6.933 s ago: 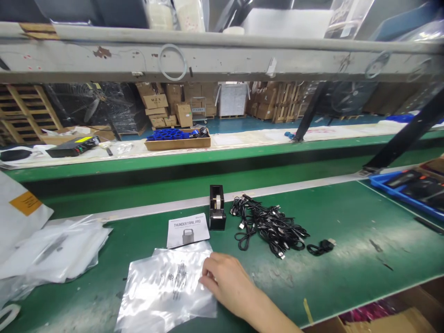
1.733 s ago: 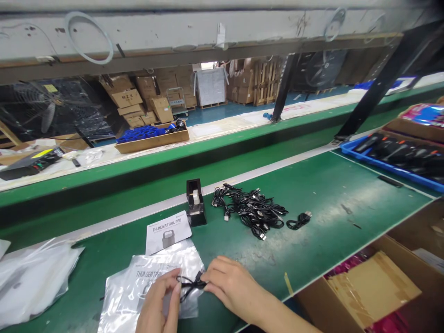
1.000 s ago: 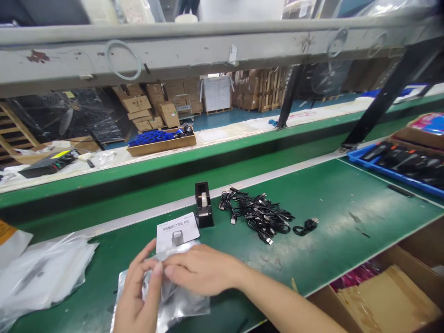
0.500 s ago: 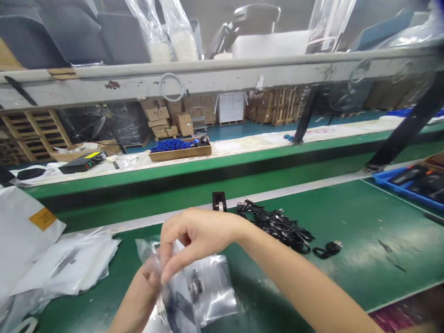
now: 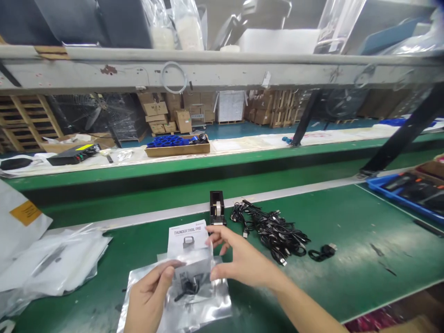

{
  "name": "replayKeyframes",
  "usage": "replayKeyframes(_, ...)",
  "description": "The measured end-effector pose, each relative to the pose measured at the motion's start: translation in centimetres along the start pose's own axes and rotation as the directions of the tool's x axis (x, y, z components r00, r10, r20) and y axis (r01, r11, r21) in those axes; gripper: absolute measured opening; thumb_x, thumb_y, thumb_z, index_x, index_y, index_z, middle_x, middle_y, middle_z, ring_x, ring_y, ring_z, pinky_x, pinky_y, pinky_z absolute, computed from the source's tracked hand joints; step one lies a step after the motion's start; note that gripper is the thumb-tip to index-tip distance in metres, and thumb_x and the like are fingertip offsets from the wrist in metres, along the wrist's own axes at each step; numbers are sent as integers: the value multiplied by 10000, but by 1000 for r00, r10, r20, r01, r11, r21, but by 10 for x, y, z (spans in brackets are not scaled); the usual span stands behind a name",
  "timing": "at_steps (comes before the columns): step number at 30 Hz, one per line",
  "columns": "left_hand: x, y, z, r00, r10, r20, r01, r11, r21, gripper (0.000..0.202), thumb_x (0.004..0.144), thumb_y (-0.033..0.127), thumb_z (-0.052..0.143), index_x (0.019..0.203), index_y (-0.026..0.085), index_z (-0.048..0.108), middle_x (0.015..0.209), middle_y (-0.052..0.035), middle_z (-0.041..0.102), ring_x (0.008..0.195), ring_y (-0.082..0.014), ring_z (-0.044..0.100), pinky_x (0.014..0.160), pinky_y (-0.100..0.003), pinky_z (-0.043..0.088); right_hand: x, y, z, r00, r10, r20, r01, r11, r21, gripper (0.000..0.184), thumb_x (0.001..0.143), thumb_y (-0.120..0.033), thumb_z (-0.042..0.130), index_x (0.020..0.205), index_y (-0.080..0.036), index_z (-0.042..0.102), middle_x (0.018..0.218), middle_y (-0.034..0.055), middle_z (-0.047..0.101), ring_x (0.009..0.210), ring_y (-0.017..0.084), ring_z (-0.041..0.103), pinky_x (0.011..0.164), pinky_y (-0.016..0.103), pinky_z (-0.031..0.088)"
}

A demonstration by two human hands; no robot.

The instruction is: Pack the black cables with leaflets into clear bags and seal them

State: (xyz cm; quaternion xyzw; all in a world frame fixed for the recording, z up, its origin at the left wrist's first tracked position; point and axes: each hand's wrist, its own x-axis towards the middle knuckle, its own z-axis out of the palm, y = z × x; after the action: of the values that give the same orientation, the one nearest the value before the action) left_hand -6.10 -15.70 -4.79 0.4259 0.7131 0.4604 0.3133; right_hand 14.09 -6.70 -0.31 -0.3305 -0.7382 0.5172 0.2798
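Note:
My left hand [image 5: 150, 296] grips a small clear plastic bag [image 5: 196, 282] with a coiled black cable and a booklet inside, thumb on its front. My right hand [image 5: 239, 261] pinches the bag's right edge, with its other fingers reaching toward the black tape dispenser [image 5: 217, 212]. Under the bag lie more flat clear bags [image 5: 138, 296]. A "Thunder Trail Pro" booklet [image 5: 187, 235] lies just beyond, on the green bench [image 5: 347, 240]. A heap of black cables [image 5: 270, 226] sits to the right of the dispenser, with one coiled cable [image 5: 321, 252] apart from it.
A pile of plastic bags [image 5: 52, 259] lies at the left. A blue tray of dark items [image 5: 412, 189] stands at the right. Behind runs a green conveyor, with a brown tray of blue parts [image 5: 176, 143] on it. An overhead shelf beam [image 5: 222, 69] crosses the top.
The bag has come down from in front of me to just above the bench. My right hand has shifted from the bag's top to its right edge. The booklet is visible again.

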Motion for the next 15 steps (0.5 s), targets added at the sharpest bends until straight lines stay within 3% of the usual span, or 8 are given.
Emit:
replayKeyframes(2, 3, 0, 2, 1000, -29, 5, 29, 1000, -11, 425, 591, 584, 593, 798, 230, 707, 856, -39, 714, 794, -235, 627, 764, -298, 487, 3, 12, 9, 997, 73, -4, -72, 994, 86, 317, 655, -283, 682, 937, -155, 614, 823, 27, 620, 720, 131, 547, 644, 241, 428)
replayKeyframes(4, 4, 1, 3, 999, -50, 11, 50, 999, 4, 413, 565, 565, 629, 795, 230, 703, 862, -43, 713, 811, -236, 627, 733, -280, 500, 7, 19, 15, 995, 93, -21, -90, 986, 144, 137, 726, -262, 603, 766, -138, 649, 701, 15, 616, 620, 108, 527, 584, 222, 412)
replayKeyframes(11, 4, 6, 0, 991, -117, 70, 118, 993, -4, 436, 577, 566, 627, 862, 246, 710, 977, -33, 696, 944, -250, 595, 880, -311, 442, 11, 17, 8, 1000, 22, -8, -21, 998, 51, 249, 816, -300, 480, 768, -150, 673, 692, 13, 631, 630, 118, 537, 570, 224, 399)
replayKeyframes(15, 3, 6, 2, 990, -136, 33, 138, 987, -80, 398, 564, 529, 654, 835, 242, 710, 959, -36, 698, 928, -261, 596, 871, -339, 448, 11, 18, 9, 998, -29, -57, 32, 998, 55, 181, 767, -219, 543, 879, -195, 684, 813, 13, 665, 705, 125, 569, 629, 226, 427)
